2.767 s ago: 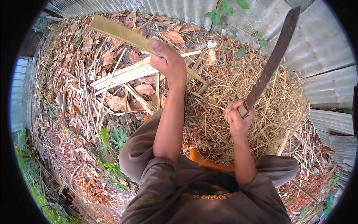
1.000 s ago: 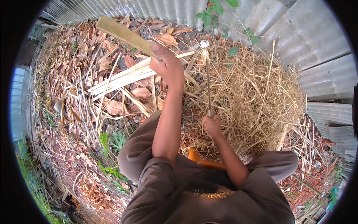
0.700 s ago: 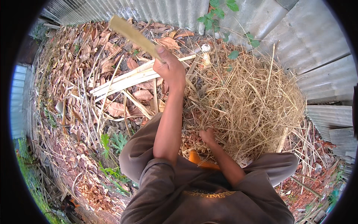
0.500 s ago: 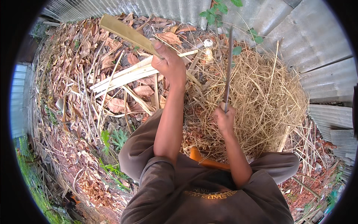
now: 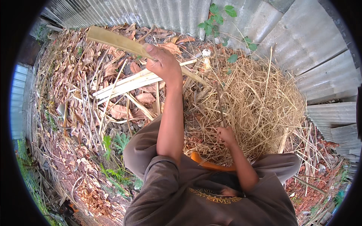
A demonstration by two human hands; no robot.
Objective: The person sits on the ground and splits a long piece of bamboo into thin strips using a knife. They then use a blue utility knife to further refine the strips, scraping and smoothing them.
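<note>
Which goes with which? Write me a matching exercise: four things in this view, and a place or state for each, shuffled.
Things:
1. Olive-yellow strip
2. Long knife
3. Straw heap
4. Green-leaved vine

Places or states:
A. Dry, tan and tangled
B. Gripped in the right hand
C. In front of the grey metal sheets
D. Gripped in the left hand

Pairs: 1-D, 2-B, 3-A, 4-C

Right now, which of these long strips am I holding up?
The broad yellowish-tan strip, gripped in your left hand and angled toward the upper left. The whiter strips lie among the dry leaves.
</note>
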